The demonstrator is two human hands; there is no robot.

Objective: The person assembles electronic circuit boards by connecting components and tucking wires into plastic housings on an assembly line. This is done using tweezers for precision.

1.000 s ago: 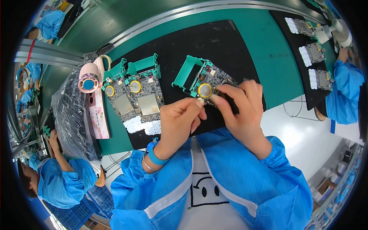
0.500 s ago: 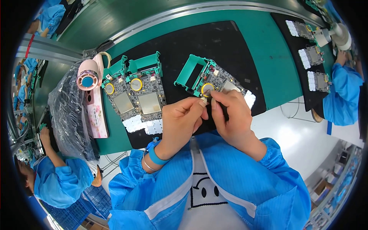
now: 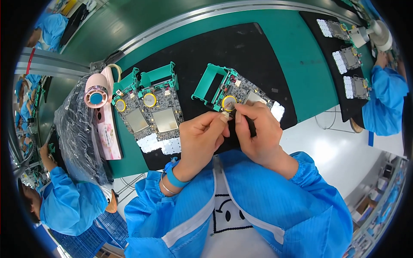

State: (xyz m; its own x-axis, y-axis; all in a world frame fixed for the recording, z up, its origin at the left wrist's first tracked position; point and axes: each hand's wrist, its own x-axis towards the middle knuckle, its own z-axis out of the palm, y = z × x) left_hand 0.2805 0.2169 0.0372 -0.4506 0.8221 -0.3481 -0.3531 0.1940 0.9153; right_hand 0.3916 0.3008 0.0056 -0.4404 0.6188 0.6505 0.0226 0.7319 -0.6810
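Note:
A grey circuit board [image 3: 243, 91] with a green plastic frame [image 3: 203, 88] at its left end lies tilted in front of me. A round coin cell with a yellow rim [image 3: 229, 103] sits near its lower left edge. Just below that cell, my left hand [image 3: 200, 136] is closed, thumb and forefinger pinched around a small pale piece [image 3: 225, 115]. My right hand [image 3: 261, 131] is curled beside it, fingertips close together at the board's lower edge, right by the cell; whatever they hold is hidden. Both hands are nearly touching.
Two similar boards [image 3: 165, 119] lie side by side at left on the black mat [image 3: 234, 41]. Further left are a pink handheld fan [image 3: 96, 88], a pink floral case [image 3: 107, 135] and a dark plastic bag [image 3: 77, 129]. More boards [image 3: 356, 87] lie at right; blue-sleeved co-workers sit on either side.
The view has shifted slightly, moving the left boards down and the right ones up a little. Both hands keep nearly the same pinched pose at the board's edge.

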